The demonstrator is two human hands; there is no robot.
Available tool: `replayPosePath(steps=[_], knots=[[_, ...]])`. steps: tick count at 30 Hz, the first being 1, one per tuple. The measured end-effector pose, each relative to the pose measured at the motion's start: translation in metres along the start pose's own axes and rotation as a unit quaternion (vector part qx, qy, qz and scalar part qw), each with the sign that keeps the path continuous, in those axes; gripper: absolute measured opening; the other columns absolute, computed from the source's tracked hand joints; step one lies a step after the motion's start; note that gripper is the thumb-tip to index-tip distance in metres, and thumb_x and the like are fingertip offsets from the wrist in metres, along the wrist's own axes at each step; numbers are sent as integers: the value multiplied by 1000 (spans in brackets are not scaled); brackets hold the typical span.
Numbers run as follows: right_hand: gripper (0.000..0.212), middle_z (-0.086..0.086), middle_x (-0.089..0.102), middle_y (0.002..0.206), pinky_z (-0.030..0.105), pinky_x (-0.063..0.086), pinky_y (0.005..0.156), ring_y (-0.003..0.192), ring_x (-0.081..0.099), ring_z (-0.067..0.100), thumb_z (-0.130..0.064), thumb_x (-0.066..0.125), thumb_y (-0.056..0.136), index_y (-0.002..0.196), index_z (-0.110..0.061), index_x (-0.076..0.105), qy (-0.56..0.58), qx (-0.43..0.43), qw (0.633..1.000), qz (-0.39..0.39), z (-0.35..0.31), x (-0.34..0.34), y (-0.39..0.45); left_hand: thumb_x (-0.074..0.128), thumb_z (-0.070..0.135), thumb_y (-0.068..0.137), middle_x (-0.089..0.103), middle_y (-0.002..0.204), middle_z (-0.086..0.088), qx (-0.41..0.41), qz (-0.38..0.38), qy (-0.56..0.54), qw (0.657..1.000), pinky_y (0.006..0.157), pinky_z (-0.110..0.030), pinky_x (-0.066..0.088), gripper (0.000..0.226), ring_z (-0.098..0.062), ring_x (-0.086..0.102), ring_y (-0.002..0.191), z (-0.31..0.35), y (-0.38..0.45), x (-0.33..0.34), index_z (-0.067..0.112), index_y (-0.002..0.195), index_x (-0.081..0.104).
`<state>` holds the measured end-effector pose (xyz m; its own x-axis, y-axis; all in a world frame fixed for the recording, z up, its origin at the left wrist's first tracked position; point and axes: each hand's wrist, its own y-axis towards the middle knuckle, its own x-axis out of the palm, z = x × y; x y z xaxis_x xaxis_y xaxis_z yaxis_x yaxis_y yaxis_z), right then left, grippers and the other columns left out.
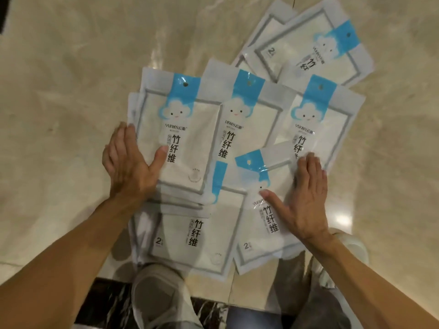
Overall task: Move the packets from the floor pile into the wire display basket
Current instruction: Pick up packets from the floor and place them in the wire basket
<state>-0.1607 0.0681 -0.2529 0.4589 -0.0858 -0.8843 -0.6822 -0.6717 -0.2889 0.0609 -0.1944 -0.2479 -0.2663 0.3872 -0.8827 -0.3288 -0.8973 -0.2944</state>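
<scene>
Barely begun: white-and-blue plastic packets (240,129) still litter the marble floor (71,91), left hand (129,162) and right hand (306,198) lying flat, gripping nothing, basket unseen

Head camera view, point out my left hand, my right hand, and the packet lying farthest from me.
left hand (129,167), head view, back of the hand.
right hand (306,198), head view, back of the hand.
farthest packet (316,53), head view, white middle of its face.

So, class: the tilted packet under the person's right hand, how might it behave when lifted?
The tilted packet looks thin and flat, so it probably flexes. Its glossy film suggests it may slide off the packets below. The right hand lies flat on it, gripping nothing.
</scene>
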Motion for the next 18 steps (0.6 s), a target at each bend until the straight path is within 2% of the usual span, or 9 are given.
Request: replayPosePath(steps=[3, 5, 8, 11, 13, 15, 16, 18], knots=[[106, 22, 29, 163, 51, 19, 126, 154, 21, 33, -72, 62, 81, 151, 4, 37, 71, 7, 997, 29, 4, -7, 5, 62, 65, 82, 36, 152, -12, -17, 14, -46, 999, 116, -42, 18, 83, -28, 29, 142, 4, 5, -11, 8, 140, 44], [100, 18, 35, 159, 53, 27, 123, 149, 28, 31, -67, 72, 77, 143, 3, 43, 108, 29, 993, 29, 4, -12, 9, 78, 58, 79, 40, 142, -11, -68, 2, -74, 995, 110, -34, 24, 74, -29, 34, 135, 10, 8, -19, 10, 128, 51], [92, 13, 39, 150, 53, 33, 118, 139, 31, 24, -66, 77, 70, 129, 0, 52, 114, 60, 991, 26, 1, -23, 16, 81, 54, 77, 40, 140, -12, -128, -53, -61, 989, 114, -37, 27, 70, -30, 33, 134, 20, 14, -32, 8, 125, 58], [73, 8, 54, 128, 50, 42, 104, 120, 45, 24, -65, 77, 70, 114, -11, 55, 131, 82, 988, 11, -1, -37, 27, 81, 57, 76, 48, 131, -9, -116, -65, -16, 991, 105, -40, 31, 60, -31, 41, 128, 24, 17, -44, 12, 111, 63], [60, 2, 61, 104, 45, 54, 80, 96, 59, 25, -60, 81, 74, 105, -19, 50, 189, 105, 976, 0, -6, -56, 34, 84, 47, 78, 63, 113, -1, -118, -74, -98, 985, 87, -34, 46, 44, -23, 61, 106, 29, 14, -56, 16, 102, 65], [48, -3, 57, 88, 25, 48, 61, 77, 58, 18, -39, 82, 86, 104, -16, 44, 219, 103, 970, -23, -9, -79, 42, 84, 30, 83, 73, 96, 11, -121, -98, -217, 964, 77, -28, 53, 26, -11, 70, 88, 34, 8, -67, 25, 103, 68], [42, -5, 55, 84, 20, 43, 57, 73, 55, 15, -27, 78, 91, 104, -13, 41, 215, 91, 972, -37, -9, -91, 47, 82, 21, 86, 75, 90, 16, -109, -121, -267, 950, 76, -26, 55, 23, -7, 72, 85, 34, 4, -72, 27, 103, 68], [35, -4, 54, 88, 26, 45, 63, 79, 57, 20, -14, 72, 95, 108, -12, 39, 214, 74, 971, -74, -8, -111, 59, 79, 7, 87, 78, 91, 16, -88, -174, -344, 919, 73, -22, 57, 29, -5, 75, 86, 37, -6, -86, 26, 107, 68]])
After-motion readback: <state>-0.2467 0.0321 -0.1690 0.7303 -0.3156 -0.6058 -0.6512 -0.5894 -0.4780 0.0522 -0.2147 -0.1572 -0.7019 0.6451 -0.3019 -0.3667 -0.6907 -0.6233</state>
